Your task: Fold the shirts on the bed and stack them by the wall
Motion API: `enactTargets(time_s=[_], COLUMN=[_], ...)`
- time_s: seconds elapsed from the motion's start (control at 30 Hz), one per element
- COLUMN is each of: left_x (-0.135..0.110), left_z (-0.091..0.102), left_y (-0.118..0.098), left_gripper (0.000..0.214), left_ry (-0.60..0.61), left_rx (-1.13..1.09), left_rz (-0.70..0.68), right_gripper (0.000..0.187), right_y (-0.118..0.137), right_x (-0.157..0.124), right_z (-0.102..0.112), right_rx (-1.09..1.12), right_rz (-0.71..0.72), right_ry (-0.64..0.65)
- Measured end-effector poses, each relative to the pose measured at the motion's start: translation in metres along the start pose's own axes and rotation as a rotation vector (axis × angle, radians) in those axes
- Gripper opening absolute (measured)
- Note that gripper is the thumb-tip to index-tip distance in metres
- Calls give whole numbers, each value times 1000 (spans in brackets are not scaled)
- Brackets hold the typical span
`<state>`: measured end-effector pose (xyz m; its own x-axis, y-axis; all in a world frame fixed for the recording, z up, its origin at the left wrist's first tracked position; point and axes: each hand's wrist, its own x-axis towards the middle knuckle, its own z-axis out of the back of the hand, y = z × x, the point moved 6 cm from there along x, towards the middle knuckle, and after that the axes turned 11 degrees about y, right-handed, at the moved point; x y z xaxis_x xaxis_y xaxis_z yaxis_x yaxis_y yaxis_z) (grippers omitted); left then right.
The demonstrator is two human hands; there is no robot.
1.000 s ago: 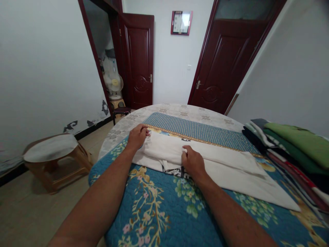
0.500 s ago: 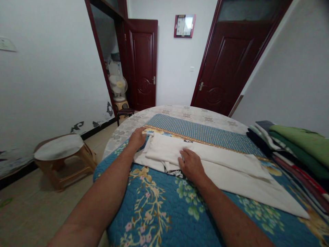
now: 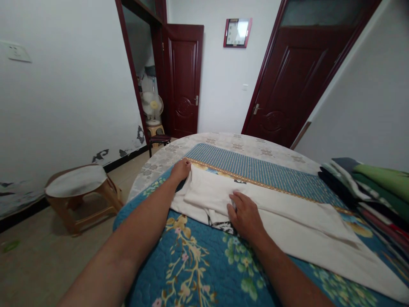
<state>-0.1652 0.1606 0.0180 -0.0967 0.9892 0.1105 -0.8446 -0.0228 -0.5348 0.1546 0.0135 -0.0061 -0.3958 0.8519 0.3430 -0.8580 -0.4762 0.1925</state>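
Observation:
A white garment (image 3: 287, 221) lies partly folded across a blue floral quilt (image 3: 198, 264) on a round table. My left hand (image 3: 180, 169) rests at the garment's far left corner, fingers curled on the cloth edge. Near the middle of the garment, my right hand (image 3: 245, 215) presses down on the folded-over layer with its fingers bent. A black-and-white printed patch (image 3: 227, 227) shows just under the right hand.
A stack of folded clothes (image 3: 367, 187), green on top, sits at the table's right edge. A low wooden stool (image 3: 79, 192) stands on the floor to the left. Dark red doors (image 3: 287, 85), a fan (image 3: 152, 106) and another stool lie beyond the table.
My left hand has slid a little further along the garment's far left edge. My right hand stays pressed on the fold. The camera has shifted to the left.

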Motion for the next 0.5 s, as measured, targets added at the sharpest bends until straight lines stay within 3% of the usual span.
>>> enactTargets(time_s=[0.3, 0.43, 0.5], left_x=[1, -13, -23], left_z=[9, 39, 57], left_y=[10, 9, -3], left_gripper=[18, 26, 31], left_ry=[80, -38, -128], left_rx=[-83, -93, -111], left_rz=[-46, 34, 28], right_gripper=[38, 38, 38], right_y=[-3, -3, -3], right_x=[-2, -2, -2], right_z=[-5, -5, -5], right_rx=[3, 4, 6], right_rz=[31, 32, 31], right_ry=[-35, -21, -20])
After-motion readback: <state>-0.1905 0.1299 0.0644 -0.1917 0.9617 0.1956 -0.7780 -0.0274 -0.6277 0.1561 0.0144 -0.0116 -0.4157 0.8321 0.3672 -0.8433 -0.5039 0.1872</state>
